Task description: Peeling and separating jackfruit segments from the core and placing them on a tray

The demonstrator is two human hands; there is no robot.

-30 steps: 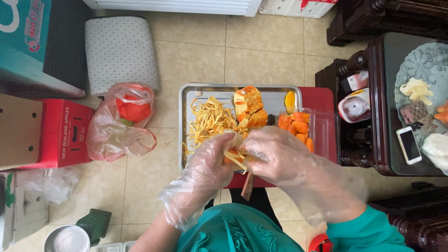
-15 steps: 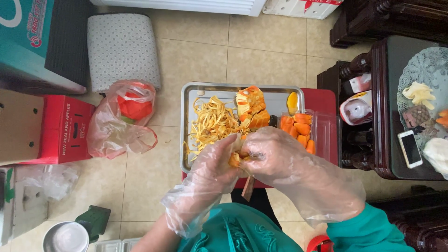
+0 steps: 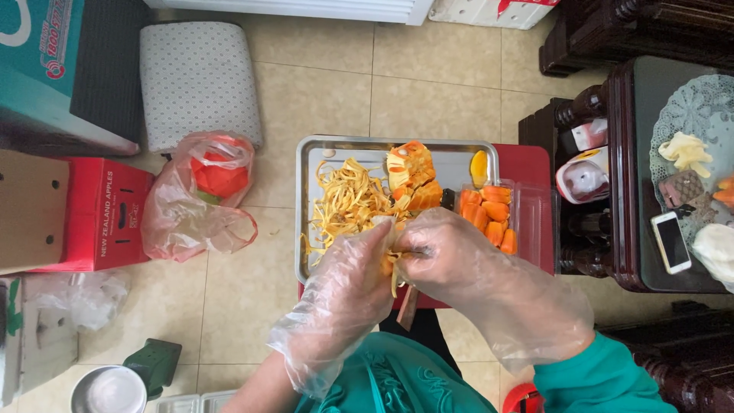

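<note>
both hands wear loose clear plastic gloves and meet over the near edge of a rectangular steel tray. the left hand and the right hand are each closed, pinching between them a small piece of yellow-orange fruit flesh, mostly hidden by the fingers.

just beyond the hands, the tray holds a heap of pale yellow stringy fruit fibres and a chunk of orange-yellow cut fruit. beyond the right hand, touching the tray's right side, a clear plastic box holds orange fruit pods. both rest on a red stool top.

well off beyond the left hand, a thin pink plastic bag on the tiled floor holds red-orange scraps.
</note>
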